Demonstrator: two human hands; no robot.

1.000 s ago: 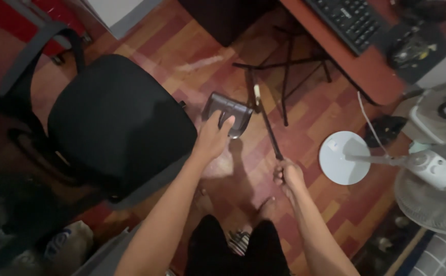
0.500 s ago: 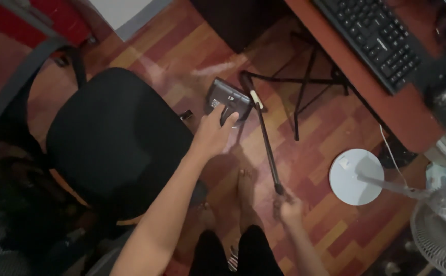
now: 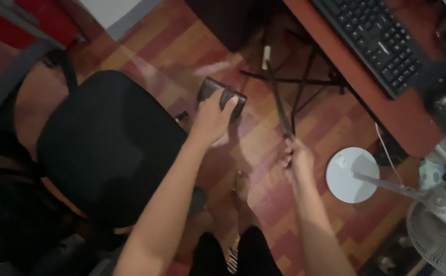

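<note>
Head view, looking down. The left hand [image 3: 213,118] reaches forward with its fingers [image 3: 229,99] clenched over a small dark rectangular device [image 3: 222,95], held above the wood-patterned floor [image 3: 264,148] beside the black office chair [image 3: 105,148]. The right hand [image 3: 297,158] grips the near end of a thin dark rod [image 3: 278,102], which slants away toward a folding stand [image 3: 304,82] under the tabletop [image 3: 386,115], keeping both items clear of the floor.

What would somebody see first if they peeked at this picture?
Probably the two bare arms reaching down over the wooden floor. The left hand grips a small dark case beside the big black office chair, and the right hand holds a thin black rod near the red desk.
</note>
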